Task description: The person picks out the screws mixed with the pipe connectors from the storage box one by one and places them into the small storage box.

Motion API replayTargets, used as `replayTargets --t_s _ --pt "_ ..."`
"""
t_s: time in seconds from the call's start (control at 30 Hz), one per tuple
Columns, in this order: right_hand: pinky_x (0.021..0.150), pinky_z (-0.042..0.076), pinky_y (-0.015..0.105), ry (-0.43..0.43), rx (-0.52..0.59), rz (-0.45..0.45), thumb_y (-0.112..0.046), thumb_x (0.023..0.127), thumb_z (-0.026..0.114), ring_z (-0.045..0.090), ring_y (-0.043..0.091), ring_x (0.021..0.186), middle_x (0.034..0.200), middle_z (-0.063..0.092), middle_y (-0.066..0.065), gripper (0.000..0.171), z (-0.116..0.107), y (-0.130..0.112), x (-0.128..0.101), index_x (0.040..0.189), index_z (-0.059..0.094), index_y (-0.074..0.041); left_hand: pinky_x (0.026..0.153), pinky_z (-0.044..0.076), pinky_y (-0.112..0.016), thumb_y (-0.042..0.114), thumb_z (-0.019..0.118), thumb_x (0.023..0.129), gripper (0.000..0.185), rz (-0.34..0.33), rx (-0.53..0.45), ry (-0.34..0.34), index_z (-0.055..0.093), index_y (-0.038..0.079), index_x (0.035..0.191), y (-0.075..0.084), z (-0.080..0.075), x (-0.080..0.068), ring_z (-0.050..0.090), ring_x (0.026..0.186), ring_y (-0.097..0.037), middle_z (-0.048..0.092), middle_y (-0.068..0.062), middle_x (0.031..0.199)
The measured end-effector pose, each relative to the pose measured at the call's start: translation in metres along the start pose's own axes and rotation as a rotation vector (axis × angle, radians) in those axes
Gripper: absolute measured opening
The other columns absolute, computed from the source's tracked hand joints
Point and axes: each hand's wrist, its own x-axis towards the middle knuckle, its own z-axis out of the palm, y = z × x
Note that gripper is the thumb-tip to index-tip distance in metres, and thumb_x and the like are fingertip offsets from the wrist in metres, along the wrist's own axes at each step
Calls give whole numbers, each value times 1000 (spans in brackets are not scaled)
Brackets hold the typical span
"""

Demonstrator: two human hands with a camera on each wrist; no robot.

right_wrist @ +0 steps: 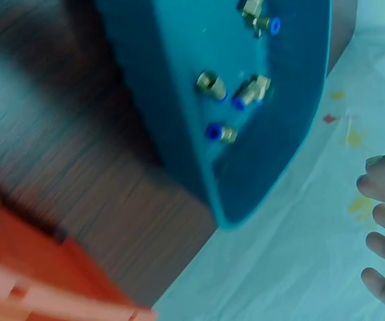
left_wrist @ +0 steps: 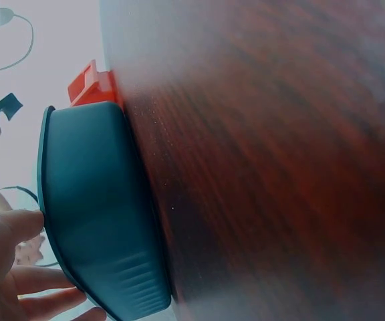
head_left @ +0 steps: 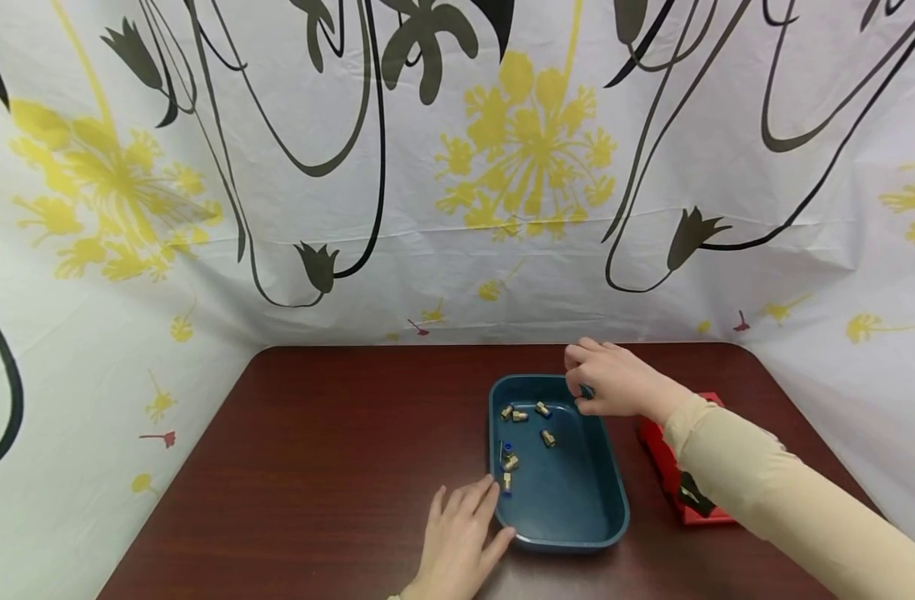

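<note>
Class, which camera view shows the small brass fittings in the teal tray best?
The head view: all the brass fittings lie unobstructed in the teal tray. The right wrist view shows only some, blurred; the left wrist view shows just the tray's outer wall.

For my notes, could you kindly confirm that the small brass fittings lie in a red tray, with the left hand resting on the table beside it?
Not quite: the tray holding the brass fittings is dark blue, as the head view shows. The left hand does rest on the table beside it.
</note>
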Motion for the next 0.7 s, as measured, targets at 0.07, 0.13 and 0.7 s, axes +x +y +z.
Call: replayTargets --t_s 0.07,0.13,0.7 --pt "58 35 32 0 -1 -23 -23 68 70 37 16 76 83 43 -4 18 3 -4 7 61 54 -29 85 32 -55 44 56 82 51 -2 -1 -2 55 10 120 0 0 0 47 105 -19 49 -2 122" --pt "58 35 32 1 1 -46 -25 69 70 37 16 75 83 44 -3 17 6 -7 14 62 55 -29 85 32 -55 44 57 82 51 -3 -2 -2 55 10 120 0 0 0 47 105 -20 49 -2 122" --pt "58 33 30 -20 -7 -129 -24 71 69 35 14 74 82 44 -5 18 45 -31 51 60 56 -29 83 34 -55 44 58 81 51 21 21 47 57 10 119 -1 2 -1 48 103 -19 50 -1 120"
